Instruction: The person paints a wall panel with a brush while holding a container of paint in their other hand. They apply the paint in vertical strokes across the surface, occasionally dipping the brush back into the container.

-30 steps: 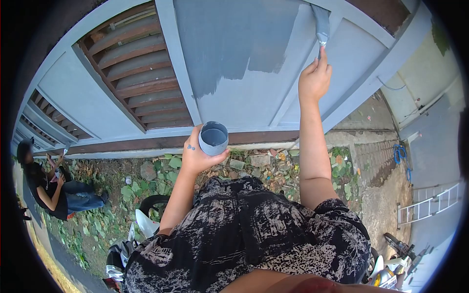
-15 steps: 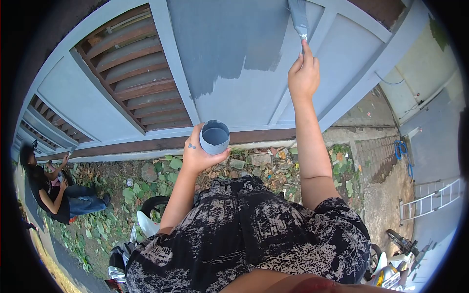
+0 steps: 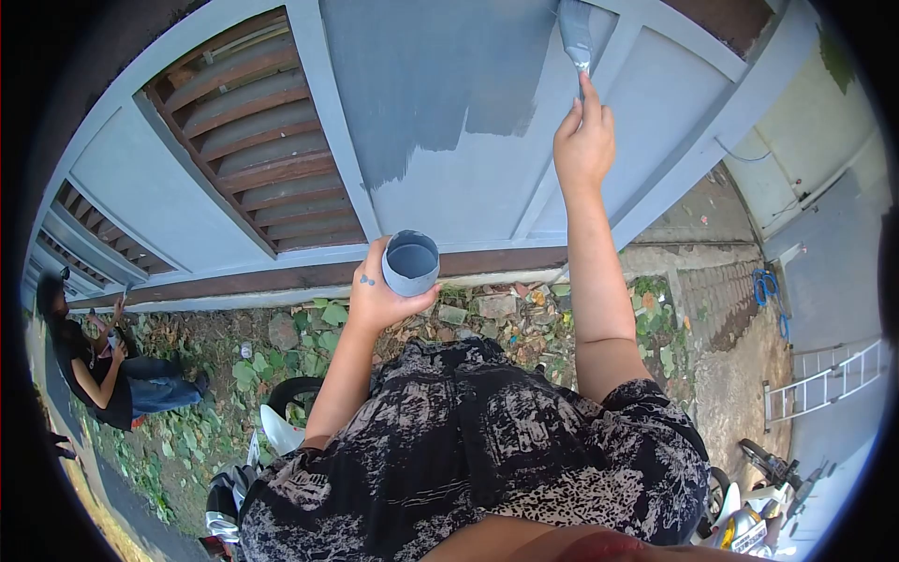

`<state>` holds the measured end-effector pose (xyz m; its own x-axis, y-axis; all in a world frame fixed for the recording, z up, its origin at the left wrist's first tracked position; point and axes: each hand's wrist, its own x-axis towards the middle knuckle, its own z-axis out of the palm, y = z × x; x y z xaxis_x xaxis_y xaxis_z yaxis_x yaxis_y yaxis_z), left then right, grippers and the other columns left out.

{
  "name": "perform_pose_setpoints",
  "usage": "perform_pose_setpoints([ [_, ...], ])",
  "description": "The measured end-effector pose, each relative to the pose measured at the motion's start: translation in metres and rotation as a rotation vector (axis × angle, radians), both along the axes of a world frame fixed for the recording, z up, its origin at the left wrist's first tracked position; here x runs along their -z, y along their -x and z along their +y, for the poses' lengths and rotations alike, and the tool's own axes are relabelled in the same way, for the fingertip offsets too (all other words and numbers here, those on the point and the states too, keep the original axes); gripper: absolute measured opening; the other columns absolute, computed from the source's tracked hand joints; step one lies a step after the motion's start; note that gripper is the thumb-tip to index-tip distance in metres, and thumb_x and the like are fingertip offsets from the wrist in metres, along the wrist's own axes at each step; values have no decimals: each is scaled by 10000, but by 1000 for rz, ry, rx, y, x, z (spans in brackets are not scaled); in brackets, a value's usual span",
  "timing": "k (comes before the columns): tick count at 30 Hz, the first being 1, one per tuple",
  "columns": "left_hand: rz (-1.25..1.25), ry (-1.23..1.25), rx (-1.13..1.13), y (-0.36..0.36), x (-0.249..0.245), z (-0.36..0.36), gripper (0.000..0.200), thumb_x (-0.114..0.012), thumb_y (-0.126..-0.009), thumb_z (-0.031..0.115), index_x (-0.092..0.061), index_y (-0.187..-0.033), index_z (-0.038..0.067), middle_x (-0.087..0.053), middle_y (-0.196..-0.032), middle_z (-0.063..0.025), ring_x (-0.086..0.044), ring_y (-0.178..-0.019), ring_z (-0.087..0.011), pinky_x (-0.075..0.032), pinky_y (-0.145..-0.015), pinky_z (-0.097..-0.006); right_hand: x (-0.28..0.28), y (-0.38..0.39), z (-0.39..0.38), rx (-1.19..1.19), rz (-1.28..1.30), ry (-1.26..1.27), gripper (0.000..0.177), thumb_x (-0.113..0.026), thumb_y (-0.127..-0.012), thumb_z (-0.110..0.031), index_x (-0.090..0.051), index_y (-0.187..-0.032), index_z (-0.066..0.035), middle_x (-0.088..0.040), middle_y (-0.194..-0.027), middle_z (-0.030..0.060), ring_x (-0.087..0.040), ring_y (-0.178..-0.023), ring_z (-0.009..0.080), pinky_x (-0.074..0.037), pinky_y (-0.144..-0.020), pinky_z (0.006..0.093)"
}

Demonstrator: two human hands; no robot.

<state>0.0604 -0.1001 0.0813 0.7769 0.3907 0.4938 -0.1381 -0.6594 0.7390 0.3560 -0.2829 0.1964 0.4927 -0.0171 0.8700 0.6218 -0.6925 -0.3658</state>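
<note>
My left hand (image 3: 384,298) is wrapped round a small cup of grey paint (image 3: 412,262) with a ragged rim, held upright below the wall. Grey spots of paint mark the back of this hand. Up at the top right, my right hand (image 3: 584,150) grips a paintbrush (image 3: 577,39) by its handle, fingers closed. The bristles lie against the wall panel (image 3: 449,201) near its right edge. Darker grey paint (image 3: 431,84) covers the upper part of that panel and ends in a jagged lower edge; the lower part is paler.
Brown louvred slats (image 3: 262,131) are left of the panel. Another person (image 3: 94,361) crouches by the wall at far left. Leaves and stones (image 3: 281,332) cover the ground below. At right stand a ladder (image 3: 829,384) and a motorcycle (image 3: 749,520); a blue hose (image 3: 768,288) hangs nearby.
My right hand and the brush have shifted very slightly to the right along the panel's upper right edge. The cup in my left hand stays in place.
</note>
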Motion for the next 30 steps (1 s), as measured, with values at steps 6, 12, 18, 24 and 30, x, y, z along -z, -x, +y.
perform_pose_setpoints([
  [6,9,22,-5,-1,-1,-1,827,-1000,-658,379,-589,-1293,45,-786,-1112,-179,-796,-1045,-328,-626,-893,-431,5,-15,-15,118,49,-52,435,-636,-1038,-160,-667,-1468,-216,-610,-880,103,-638,-707,311,-530,-629,455],
  [12,3,16,-13,2,2,0,822,-997,-659,381,-591,-1291,47,-787,-1110,-184,-796,-1046,-333,-625,-889,-435,6,-16,-16,106,36,-62,434,-638,-1037,-156,-668,-1466,-210,-607,-875,106,-641,-719,317,-531,-633,462],
  [18,11,1,-12,3,0,0,818,-994,-663,389,-590,-1287,48,-787,-1107,-185,-797,-1043,-334,-627,-884,-436,2,4,8,-21,28,-35,446,-630,-1039,-137,-657,-1477,-216,-601,-892,113,-645,-721,319,-533,-636,459],
  [24,-31,-3,-11,3,2,-2,828,-996,-664,391,-587,-1292,40,-786,-1101,-186,-797,-1038,-329,-629,-881,-429,13,-13,8,20,121,8,439,-609,-1058,-158,-652,-1488,-237,-634,-906,116,-665,-749,320,-547,-673,456],
  [30,-10,-29,-35,7,7,-2,835,-1002,-666,376,-585,-1305,34,-784,-1104,-185,-798,-1033,-320,-629,-885,-427,14,-13,12,59,130,22,435,-610,-1063,-171,-649,-1489,-249,-624,-904,118,-665,-736,329,-543,-656,466],
])
